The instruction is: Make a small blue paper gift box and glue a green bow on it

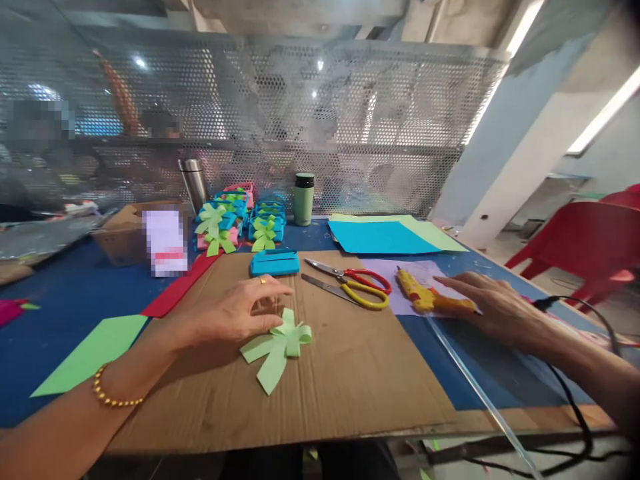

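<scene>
My left hand (235, 313) rests on the brown cardboard sheet (350, 373), its fingertips pinching the top of a light green paper bow (277, 347). My right hand (493, 303) reaches left with fingers stretched out over the handle of a yellow glue gun (425, 293) that lies on a pale purple sheet (380, 273); the fingers touch the gun without wrapping it. Two pairs of scissors, one red-handled (357, 275) and one yellow-handled (353, 293), lie between my hands. A flat blue paper piece (275, 262) sits beyond my left hand.
Several blue and pink paper boxes with green bows (240, 223) stand at the back, between a steel flask (194, 183) and a green tumbler (303, 198). Blue and green sheets (390, 235) lie back right. A red chair (590, 243) stands right. The gun's black cord (575, 400) trails off the table's edge.
</scene>
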`<state>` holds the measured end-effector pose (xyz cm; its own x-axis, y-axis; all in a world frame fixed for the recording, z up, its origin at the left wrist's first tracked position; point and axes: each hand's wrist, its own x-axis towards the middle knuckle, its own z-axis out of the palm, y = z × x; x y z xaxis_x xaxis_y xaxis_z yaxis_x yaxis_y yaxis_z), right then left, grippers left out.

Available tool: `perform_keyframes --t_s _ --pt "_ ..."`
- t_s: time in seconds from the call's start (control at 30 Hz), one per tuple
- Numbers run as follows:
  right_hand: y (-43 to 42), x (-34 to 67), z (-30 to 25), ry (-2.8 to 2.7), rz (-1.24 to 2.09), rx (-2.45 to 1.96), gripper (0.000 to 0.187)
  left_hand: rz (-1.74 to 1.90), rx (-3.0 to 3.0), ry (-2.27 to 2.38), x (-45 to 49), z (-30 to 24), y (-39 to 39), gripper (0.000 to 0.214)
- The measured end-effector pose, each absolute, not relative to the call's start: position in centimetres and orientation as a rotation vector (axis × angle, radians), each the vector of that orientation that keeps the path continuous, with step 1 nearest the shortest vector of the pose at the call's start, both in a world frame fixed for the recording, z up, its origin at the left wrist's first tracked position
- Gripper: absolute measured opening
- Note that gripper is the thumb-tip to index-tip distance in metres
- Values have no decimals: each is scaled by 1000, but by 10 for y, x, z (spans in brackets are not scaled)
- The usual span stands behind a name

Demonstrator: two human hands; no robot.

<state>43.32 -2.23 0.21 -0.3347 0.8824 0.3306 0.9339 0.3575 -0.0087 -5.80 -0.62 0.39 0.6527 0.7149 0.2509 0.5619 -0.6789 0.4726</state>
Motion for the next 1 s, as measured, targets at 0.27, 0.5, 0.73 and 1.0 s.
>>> perform_keyframes --t_s 0.27,0.5,0.73,1.0 --pt "-83 271 43 -2552 -114 -1017 21 495 2394 1009 -58 2 -31 43" --pt "-53 208 28 -2674 66 -1000 26 623 2378 1046 -48 -11 -40 32" --pt "-41 200 20 -2603 56 -1147 24 544 2219 1049 -44 -2 -59 34" --pt "-48 178 13 -2463 128 -1520 14 681 2159 1111 -46 -14 -57 35"
